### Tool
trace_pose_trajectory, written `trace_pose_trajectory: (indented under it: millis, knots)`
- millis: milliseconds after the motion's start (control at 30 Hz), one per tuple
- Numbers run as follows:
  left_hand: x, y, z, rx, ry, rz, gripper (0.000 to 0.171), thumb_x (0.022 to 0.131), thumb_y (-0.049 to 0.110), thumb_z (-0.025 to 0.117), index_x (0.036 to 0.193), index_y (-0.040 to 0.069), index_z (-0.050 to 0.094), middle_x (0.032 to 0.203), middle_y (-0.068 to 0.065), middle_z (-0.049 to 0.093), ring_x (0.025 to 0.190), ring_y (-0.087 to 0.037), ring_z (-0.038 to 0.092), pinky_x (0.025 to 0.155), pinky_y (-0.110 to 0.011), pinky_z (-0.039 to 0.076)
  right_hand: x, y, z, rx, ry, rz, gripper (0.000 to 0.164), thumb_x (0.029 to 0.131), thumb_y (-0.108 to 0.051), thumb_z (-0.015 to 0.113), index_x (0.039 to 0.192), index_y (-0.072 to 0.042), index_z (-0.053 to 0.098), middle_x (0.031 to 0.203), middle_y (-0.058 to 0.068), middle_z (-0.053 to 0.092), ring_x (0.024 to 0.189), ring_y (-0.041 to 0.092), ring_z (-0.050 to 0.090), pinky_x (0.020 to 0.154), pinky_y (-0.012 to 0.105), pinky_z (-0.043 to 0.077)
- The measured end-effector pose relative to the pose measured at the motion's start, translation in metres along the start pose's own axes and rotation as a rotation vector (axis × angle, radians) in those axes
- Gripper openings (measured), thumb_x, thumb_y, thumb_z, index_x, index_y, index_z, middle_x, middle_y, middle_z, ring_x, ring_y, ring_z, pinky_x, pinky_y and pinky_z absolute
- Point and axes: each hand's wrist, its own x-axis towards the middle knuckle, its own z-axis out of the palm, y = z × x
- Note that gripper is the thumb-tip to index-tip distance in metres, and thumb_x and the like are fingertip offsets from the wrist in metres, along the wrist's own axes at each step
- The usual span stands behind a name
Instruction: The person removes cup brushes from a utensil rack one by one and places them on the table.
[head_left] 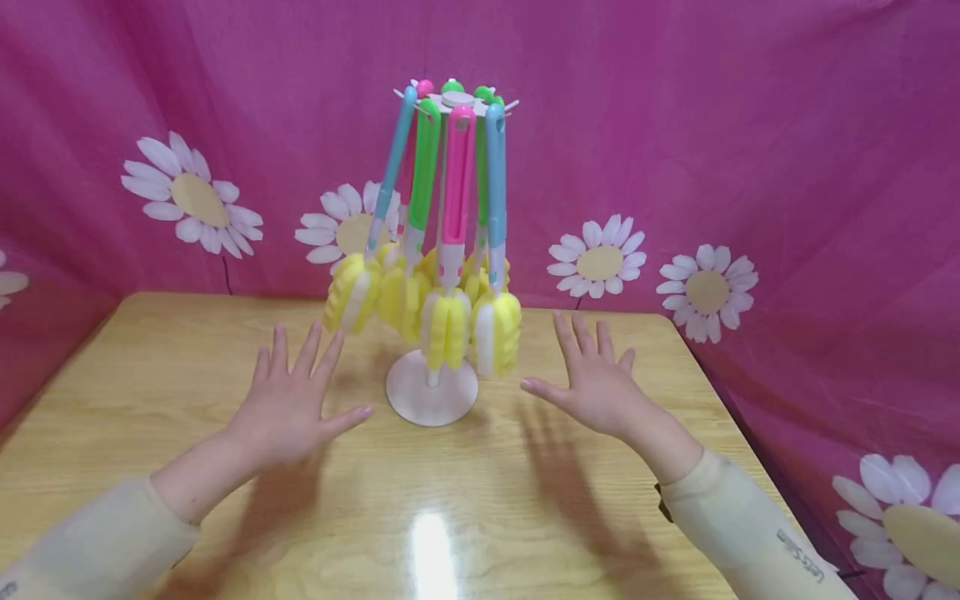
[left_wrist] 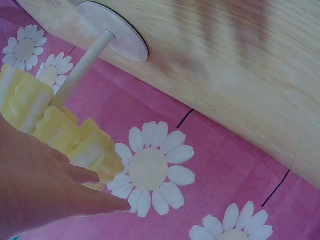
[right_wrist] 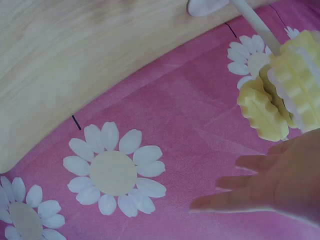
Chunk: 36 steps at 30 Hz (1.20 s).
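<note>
A white stand with a round base [head_left: 412, 408] carries several sponge brushes that hang from its top by their handles. Pink [head_left: 460, 183], green and blue handles show, and the yellow and white sponge heads [head_left: 447, 329] hang around the pole. To the left of the base, my left hand [head_left: 281, 408] is held over the table with its fingers spread, holding nothing. My right hand [head_left: 600, 387] is likewise spread on the other side, its thumb pointing toward the stand. Each wrist view shows straight fingers near the sponge heads [left_wrist: 95, 155].
The stand is on a light wooden table [head_left: 465, 517] with rounded far corners. Behind and beside it hangs a magenta cloth [head_left: 675, 125] printed with white daisies. Shadows of both arms fall on the tabletop, and a bright reflection lies near the front.
</note>
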Motion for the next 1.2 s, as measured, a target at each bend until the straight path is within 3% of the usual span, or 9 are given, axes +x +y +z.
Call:
trace_pose_trajectory:
  millis: [233,567,867,1200]
  knots:
    - [-0.004,-0.001,0.006,0.004,0.007,-0.004,0.092,0.086,0.066,0.046,0.148,0.003,0.02,0.152,-0.03,0.013,0.134,-0.061,0.002,0.104,-0.073,0.008,0.012,-0.008,-0.005,0.036,0.169,-0.078,0.088,0.087,-0.055,0.053,0.149,-0.005,0.016,0.149,0.018,0.034,0.134,0.039,0.034,0.107,0.059,0.028]
    - [-0.002,0.003,0.006,0.005,-0.007,-0.006,0.088,0.086,0.065,0.046,0.146,0.003,0.028,0.151,-0.03,0.017,0.135,-0.058,0.006,0.105,-0.071,0.009,0.029,-0.036,-0.03,0.335,0.286,-0.072,0.065,0.087,-0.044,0.062,0.136,-0.006,0.044,0.126,0.014,0.058,0.116,0.028,0.056,0.095,0.046,0.046]
    - [-0.001,0.007,0.006,-0.011,-0.018,0.008,0.086,0.087,0.067,0.041,0.145,0.004,0.032,0.151,-0.03,0.02,0.136,-0.056,0.009,0.106,-0.07,0.009,0.048,-0.068,-0.045,0.484,0.39,-0.091,0.043,0.084,-0.032,0.069,0.115,-0.004,0.059,0.099,0.011,0.065,0.094,0.025,0.062,0.085,0.036,0.051]
    - [-0.004,0.005,0.006,0.003,-0.002,0.003,0.081,0.088,0.064,0.042,0.143,0.005,0.036,0.15,-0.029,0.022,0.136,-0.055,0.012,0.106,-0.07,0.011,0.052,-0.074,-0.049,0.47,0.484,-0.114,0.026,0.086,-0.021,0.067,0.102,-0.001,0.066,0.081,0.012,0.067,0.074,0.022,0.062,0.063,0.027,0.048]
